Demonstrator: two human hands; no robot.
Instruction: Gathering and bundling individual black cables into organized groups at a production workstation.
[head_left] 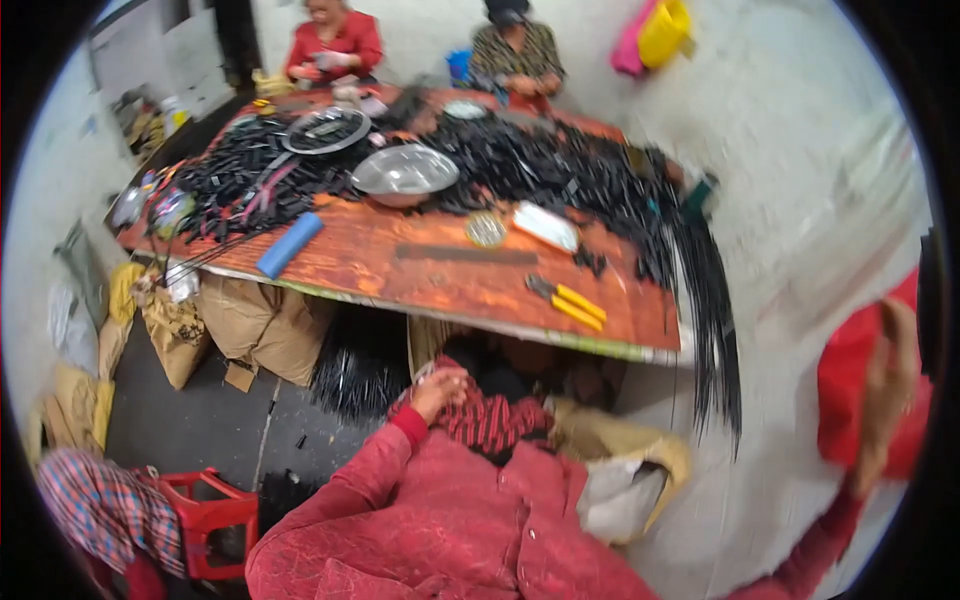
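My left hand (440, 393) rests on the red and dark striped cloth (495, 422) over my lap. Its fingers lie loosely on the cloth, and nothing shows in them. Far out to the right, my right hand (885, 395) is raised beside a red object (845, 385) by the wall. Motion blurs it, but the fingers look stretched out, with no held thing visible. Whether it touches the red object I cannot tell. Nearest on the table before me are yellow-handled pliers (570, 302), a flat dark metal strip (465, 255) and a white box (546, 227).
Black strips (560, 165) heap across the reddish table (350, 240), and long ones (705, 320) hang off its right end. Metal bowls (405, 172) and a blue roll (290, 245) lie there. Two people sit beyond. Sacks (255, 320) and a red stool (215, 520) stand left.
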